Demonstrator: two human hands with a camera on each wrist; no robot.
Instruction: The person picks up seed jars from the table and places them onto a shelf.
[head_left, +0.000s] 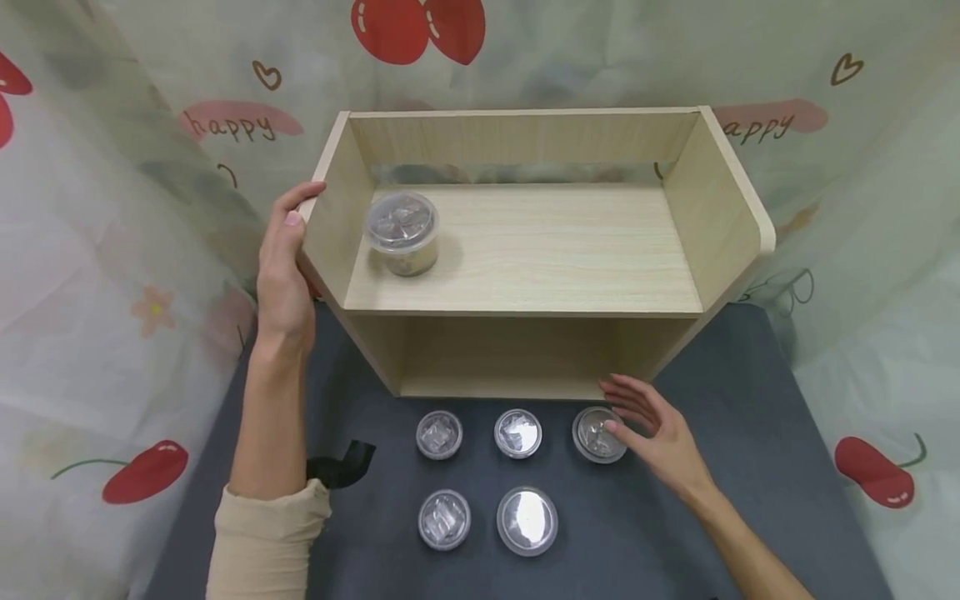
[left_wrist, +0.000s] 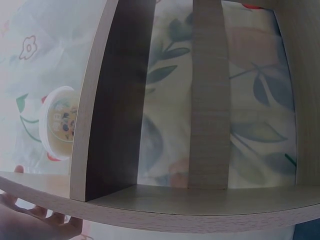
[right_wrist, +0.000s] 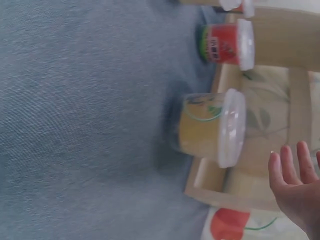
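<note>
A pale wooden two-tier shelf (head_left: 517, 250) stands on the table. My left hand (head_left: 285, 275) grips the front edge of its left side panel; in the left wrist view its fingers (left_wrist: 59, 220) lie along the panel. One lidded plastic tub (head_left: 402, 233) sits on the upper board at the left. My right hand (head_left: 656, 429), fingers spread, reaches over the rightmost lidded tub (head_left: 596, 437) in front of the shelf, the thumb overlapping its lid in the head view. The right wrist view shows that hand beside a clear tub with yellowish contents (right_wrist: 202, 125), apart from its lid.
Several more lidded tubs stand on the dark table cloth (head_left: 622, 533): two in the front row (head_left: 444, 519) (head_left: 527, 522) and two behind (head_left: 439, 435) (head_left: 517, 433). A black strap (head_left: 343, 465) lies by the left forearm. A patterned curtain (head_left: 600, 67) surrounds the table.
</note>
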